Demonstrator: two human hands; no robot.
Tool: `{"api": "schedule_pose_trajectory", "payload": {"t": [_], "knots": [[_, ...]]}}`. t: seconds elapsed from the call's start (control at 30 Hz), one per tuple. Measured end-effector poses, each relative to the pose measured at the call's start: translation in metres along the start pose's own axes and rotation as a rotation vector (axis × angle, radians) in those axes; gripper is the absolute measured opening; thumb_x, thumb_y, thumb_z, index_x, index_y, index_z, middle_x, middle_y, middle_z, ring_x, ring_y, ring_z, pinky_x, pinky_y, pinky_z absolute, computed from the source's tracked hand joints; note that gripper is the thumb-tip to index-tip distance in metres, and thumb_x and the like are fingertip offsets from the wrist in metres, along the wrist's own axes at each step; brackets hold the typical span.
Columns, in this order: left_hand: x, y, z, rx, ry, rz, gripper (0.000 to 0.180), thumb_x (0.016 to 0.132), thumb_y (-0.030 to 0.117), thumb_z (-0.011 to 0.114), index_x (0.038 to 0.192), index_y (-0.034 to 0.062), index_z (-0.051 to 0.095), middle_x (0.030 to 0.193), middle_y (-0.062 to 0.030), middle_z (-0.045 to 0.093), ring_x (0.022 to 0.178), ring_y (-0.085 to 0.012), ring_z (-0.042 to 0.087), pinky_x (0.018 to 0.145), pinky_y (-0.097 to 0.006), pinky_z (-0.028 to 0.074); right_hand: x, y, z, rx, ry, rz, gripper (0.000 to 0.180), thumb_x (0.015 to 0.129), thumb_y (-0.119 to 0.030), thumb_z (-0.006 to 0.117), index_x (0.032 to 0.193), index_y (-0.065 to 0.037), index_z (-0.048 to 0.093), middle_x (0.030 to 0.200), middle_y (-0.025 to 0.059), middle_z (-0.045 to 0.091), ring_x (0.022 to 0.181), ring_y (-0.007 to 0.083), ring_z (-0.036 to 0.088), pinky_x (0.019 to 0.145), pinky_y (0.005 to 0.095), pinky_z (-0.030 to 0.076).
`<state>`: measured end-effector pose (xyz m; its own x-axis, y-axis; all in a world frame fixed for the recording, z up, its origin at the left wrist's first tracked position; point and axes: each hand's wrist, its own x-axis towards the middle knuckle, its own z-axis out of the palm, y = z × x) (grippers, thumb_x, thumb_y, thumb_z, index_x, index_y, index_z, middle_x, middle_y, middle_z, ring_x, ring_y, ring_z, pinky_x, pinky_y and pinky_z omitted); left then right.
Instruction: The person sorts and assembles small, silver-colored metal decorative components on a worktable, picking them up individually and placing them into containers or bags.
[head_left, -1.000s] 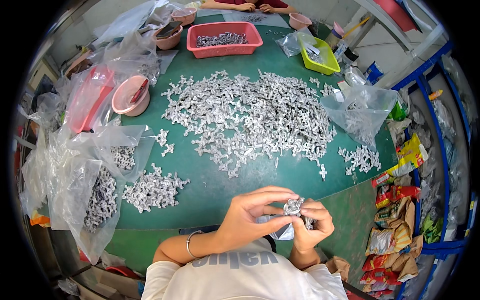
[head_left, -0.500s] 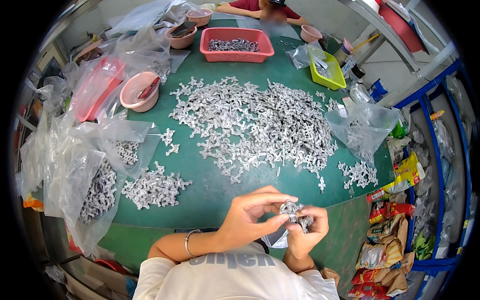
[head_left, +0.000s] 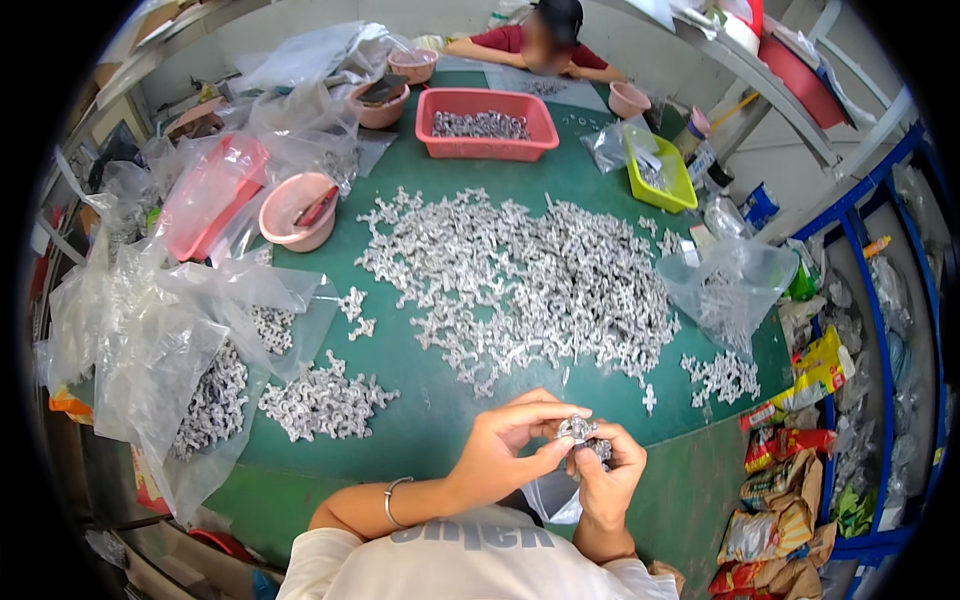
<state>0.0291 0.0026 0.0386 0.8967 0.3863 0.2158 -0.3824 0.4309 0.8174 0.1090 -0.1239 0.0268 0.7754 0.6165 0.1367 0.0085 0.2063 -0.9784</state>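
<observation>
Close to my body, just past the table's near edge, my left hand [head_left: 510, 445] pinches a small silvery metal casting [head_left: 577, 429] between thumb and fingertips. My right hand [head_left: 610, 475] is closed around more of these metal pieces [head_left: 600, 450], pressed up against the left fingertips. How many pieces it holds is hidden by the fingers. Beyond my hands spreads a large heap of the same cross-shaped castings [head_left: 530, 280] on the green table [head_left: 420, 390]. Smaller piles of castings lie at left [head_left: 325, 400] and at right [head_left: 722, 378].
A pink tray of metal parts [head_left: 487, 150], a pink bowl [head_left: 298, 235] and a yellow-green basket [head_left: 675, 190] stand farther back. Clear plastic bags [head_left: 130, 330] cover the left side. A person in dark red [head_left: 500, 40] leans at the far edge. Blue shelving [head_left: 870, 270] rises at right.
The view has shifted, so the table appears lower. My hands have drawn closer together, and the pieces in my right hand now sit tucked behind the one in my left.
</observation>
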Motion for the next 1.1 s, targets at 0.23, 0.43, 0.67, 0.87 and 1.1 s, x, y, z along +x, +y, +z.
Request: {"api": "schedule_pose_trajectory", "payload": {"t": [0.23, 0.43, 0.67, 0.87, 1.1], "knots": [[0.017, -0.011, -0.009, 0.109, 0.064, 0.032, 0.033, 0.08, -0.007, 0.054, 0.113, -0.006, 0.05, 0.097, -0.0073, 0.05, 0.088, -0.0143, 0.053, 0.079, -0.027, 0.045, 0.029, 0.005, 0.001, 0.031, -0.056, 0.108, 0.009, 0.08, -0.004, 0.058, 0.085, 0.003, 0.057, 0.07, 0.0066, 0.059, 0.052, 0.0082, 0.05, 0.047, 0.0194, 0.039], [0.035, -0.016, -0.011, 0.045, 0.196, 0.107, 0.034, 0.082, -0.005, 0.051, 0.116, -0.0052, 0.047, 0.098, -0.0067, 0.047, 0.091, -0.0137, 0.052, 0.08, -0.026, 0.045, 0.069, 0.005, 0.007, 0.016, -0.086, 0.106, 0.011, 0.081, -0.004, 0.058, 0.09, 0.003, 0.058, 0.07, 0.0073, 0.059, 0.052, 0.0088, 0.05, 0.047, 0.0202, 0.038], [0.051, -0.013, -0.022, 0.067, 0.188, 0.117, 0.03, 0.082, -0.007, 0.05, 0.113, -0.0076, 0.049, 0.093, -0.0058, 0.046, 0.085, -0.0132, 0.053, 0.075, -0.025, 0.045, 0.085, 0.005, 0.012, -0.027, -0.123, 0.12, 0.009, 0.083, -0.006, 0.056, 0.085, 0.002, 0.056, 0.071, 0.0092, 0.059, 0.049, 0.0107, 0.049, 0.043, 0.0203, 0.036], [0.059, -0.014, -0.031, 0.029, 0.198, 0.114, 0.031, 0.082, -0.007, 0.051, 0.113, -0.0078, 0.048, 0.095, -0.0066, 0.048, 0.085, -0.0137, 0.053, 0.076, -0.026, 0.046, 0.094, 0.015, 0.018, 0.178, -0.113, 0.229, 0.011, 0.083, -0.007, 0.056, 0.088, 0.002, 0.058, 0.072, 0.0093, 0.059, 0.051, 0.0105, 0.05, 0.044, 0.0199, 0.036], [0.058, -0.023, -0.04, -0.012, 0.229, 0.072, 0.035, 0.083, -0.005, 0.051, 0.117, -0.0057, 0.043, 0.096, -0.0061, 0.049, 0.085, -0.013, 0.053, 0.075, -0.025, 0.046, 0.099, 0.021, 0.026, 0.176, -0.073, 0.198, 0.008, 0.084, -0.007, 0.053, 0.085, 0.0, 0.057, 0.07, 0.0089, 0.058, 0.048, 0.0119, 0.048, 0.042, 0.0223, 0.036]]}}
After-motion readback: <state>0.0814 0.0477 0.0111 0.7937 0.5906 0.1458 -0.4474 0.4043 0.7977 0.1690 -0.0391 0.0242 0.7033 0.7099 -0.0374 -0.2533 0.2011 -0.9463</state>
